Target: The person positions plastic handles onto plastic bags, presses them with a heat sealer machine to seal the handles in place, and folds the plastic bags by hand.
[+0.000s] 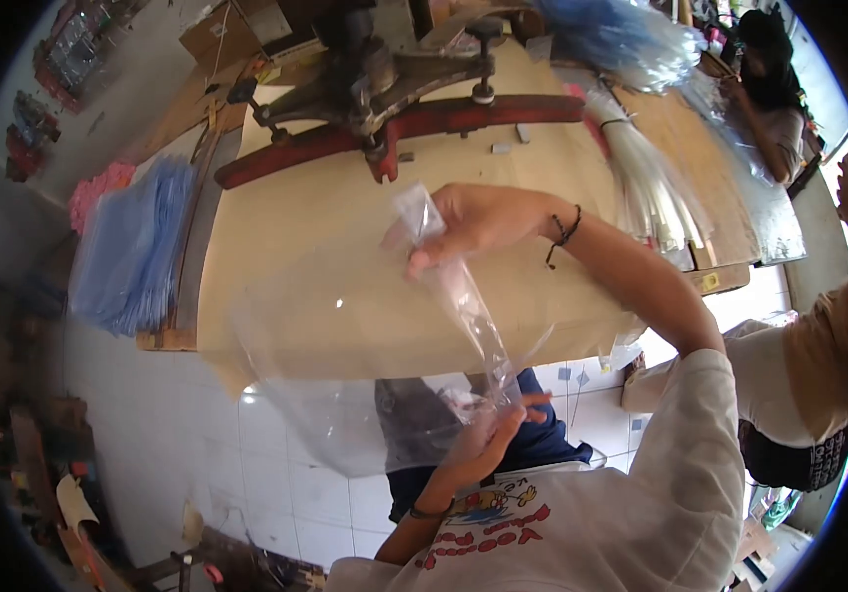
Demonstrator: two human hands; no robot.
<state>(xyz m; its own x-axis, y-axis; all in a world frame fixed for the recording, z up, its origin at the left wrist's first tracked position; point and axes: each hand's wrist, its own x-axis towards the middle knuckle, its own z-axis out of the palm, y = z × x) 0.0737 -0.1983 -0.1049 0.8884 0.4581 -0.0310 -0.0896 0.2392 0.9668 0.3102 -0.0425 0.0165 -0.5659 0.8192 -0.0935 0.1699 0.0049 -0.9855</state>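
A large clear plastic sheet or bag (315, 326) hangs between my hands, partly over the paper-covered table (295, 227) and partly past its front edge. Up by the middle of the table, my right hand (463, 225) is closed on the folded upper end of the plastic, its fingers bent around it. Below the table edge, close to my body, my left hand (491, 442) pinches the lower end. A narrow, shiny gathered strip of the plastic runs between the two hands.
A red metal bar on a dark frame (384, 123) spans the table's far side. Bluish plastic sheets (138, 242) lie at left, clear strips (646, 183) at right. One person (769, 99) sits at upper right; another person's leg (779, 380) is at right.
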